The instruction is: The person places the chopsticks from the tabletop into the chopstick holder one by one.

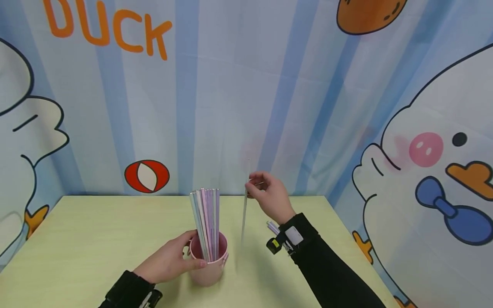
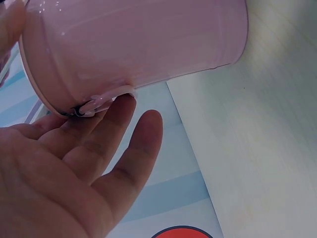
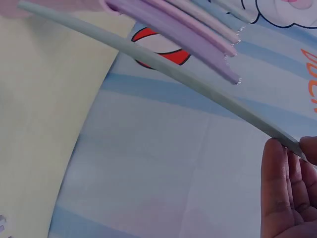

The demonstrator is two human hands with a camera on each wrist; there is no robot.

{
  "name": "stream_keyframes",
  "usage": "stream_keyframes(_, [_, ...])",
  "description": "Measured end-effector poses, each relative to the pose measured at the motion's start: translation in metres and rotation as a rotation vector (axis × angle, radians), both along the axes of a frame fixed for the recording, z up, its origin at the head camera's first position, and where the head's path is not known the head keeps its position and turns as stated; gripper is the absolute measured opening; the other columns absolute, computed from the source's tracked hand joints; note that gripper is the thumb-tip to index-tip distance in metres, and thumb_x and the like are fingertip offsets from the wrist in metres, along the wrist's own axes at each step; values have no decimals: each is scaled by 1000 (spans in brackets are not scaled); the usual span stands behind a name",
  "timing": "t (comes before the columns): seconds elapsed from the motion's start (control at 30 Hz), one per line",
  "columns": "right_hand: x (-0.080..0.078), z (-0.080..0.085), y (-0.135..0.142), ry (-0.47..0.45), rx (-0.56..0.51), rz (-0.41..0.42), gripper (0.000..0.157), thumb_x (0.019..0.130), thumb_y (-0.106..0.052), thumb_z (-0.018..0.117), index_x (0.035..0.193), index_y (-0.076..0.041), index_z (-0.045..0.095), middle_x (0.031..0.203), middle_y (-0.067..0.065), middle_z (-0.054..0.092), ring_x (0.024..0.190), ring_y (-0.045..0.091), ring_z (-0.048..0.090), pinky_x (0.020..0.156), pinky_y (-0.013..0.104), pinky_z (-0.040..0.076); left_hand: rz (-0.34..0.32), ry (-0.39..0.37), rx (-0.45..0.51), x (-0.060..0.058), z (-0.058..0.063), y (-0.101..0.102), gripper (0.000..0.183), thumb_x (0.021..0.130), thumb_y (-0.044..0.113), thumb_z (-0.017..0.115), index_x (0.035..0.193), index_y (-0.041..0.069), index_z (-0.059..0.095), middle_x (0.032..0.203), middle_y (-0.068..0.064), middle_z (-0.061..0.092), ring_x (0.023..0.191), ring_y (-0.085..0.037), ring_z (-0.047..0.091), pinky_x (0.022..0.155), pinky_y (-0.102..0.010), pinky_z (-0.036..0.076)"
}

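A pink bucket (image 1: 206, 274) stands on the table with a bundle of pastel straws (image 1: 206, 222) leaning upright in it. My left hand (image 1: 169, 261) holds the bucket at its rim, thumb in front and fingers at the left side; in the left wrist view the fingers are by its small handle (image 2: 106, 99). To the right of the bucket, my right hand (image 1: 271, 196) pinches one pale grey-green straw (image 1: 244, 218) near its upper end. That straw hangs nearly upright above the table, its lower end apart from the bucket in the head view.
A few more straws (image 1: 272, 226) show on the table beside the right wrist, partly hidden by the sleeve and wrist gear. The pale yellow table (image 1: 115, 231) ends at a blue striped curtain (image 1: 231, 107) with duck pictures.
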State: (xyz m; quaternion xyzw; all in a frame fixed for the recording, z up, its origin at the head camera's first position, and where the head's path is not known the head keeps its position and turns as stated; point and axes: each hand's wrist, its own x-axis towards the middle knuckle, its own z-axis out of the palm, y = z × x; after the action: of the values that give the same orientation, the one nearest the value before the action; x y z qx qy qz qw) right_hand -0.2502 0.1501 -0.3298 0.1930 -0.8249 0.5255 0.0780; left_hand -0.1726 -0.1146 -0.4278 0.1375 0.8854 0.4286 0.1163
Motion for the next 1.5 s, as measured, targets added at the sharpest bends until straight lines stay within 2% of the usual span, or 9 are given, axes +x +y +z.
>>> stream_keyframes(0.13, [4,13,-11,47,-51,4,27,93,-15,61,117,-5,56,104,17,60,86,22,60,77,33,58,3,-3,-3,0,-1,1,86,72,48,78,141,13,41,133,-7,53,114,-25,50,97,-57,46])
stream_keyframes(0.27, [6,16,-19,107,-97,16,26,93,-16,62,117,-7,57,103,15,61,85,19,60,76,31,58,7,-13,-5,-1,0,2,86,72,47,79,141,14,40,134,-7,52,115,-26,49,96,-57,46])
stream_keyframes(0.63, [0,-2,-34,128,-98,29,22,90,-12,64,111,-6,60,98,14,63,81,18,62,72,32,59,-12,-10,10,0,1,2,84,73,46,78,141,13,40,135,-8,52,116,-26,49,96,-57,46])
stream_keyframes(0.83, [-1,-17,-39,88,-68,58,21,90,-10,64,110,-4,60,97,13,63,81,17,62,73,36,59,-15,-12,14,1,1,1,85,73,46,77,141,13,39,134,-8,52,115,-26,49,97,-57,46])
stream_keyframes(0.93, [5,-20,-42,58,-44,64,20,90,-9,63,110,-4,60,97,13,63,82,18,62,74,36,59,-19,-11,18,1,1,1,85,74,46,77,142,12,39,135,-8,51,115,-26,49,97,-57,46])
stream_keyframes(1.1, [7,-33,-46,5,1,66,19,91,-10,63,109,-6,60,96,12,63,81,17,62,71,31,59,-26,-9,28,0,-1,-1,85,74,46,77,142,12,38,135,-9,51,115,-27,49,97,-57,45])
stream_keyframes(1.17, [3,-43,-46,-8,16,63,20,90,-11,64,109,-7,60,96,10,63,80,15,62,70,30,59,-29,-6,30,0,-1,-1,85,74,46,77,142,12,38,135,-9,51,115,-27,49,97,-57,45])
stream_keyframes(1.33, [4,-50,-47,-27,34,72,24,91,-12,64,112,-3,59,96,10,63,79,14,62,69,32,59,-27,-3,25,-1,-1,-2,87,73,47,77,142,13,37,137,-9,50,116,-27,49,97,-57,45])
stream_keyframes(1.5, [5,-54,-48,-54,58,72,23,90,-14,65,110,-5,60,95,9,63,78,13,63,68,32,59,-20,-4,25,-1,-2,-3,87,73,47,77,142,13,37,138,-9,49,118,-28,48,97,-57,46])
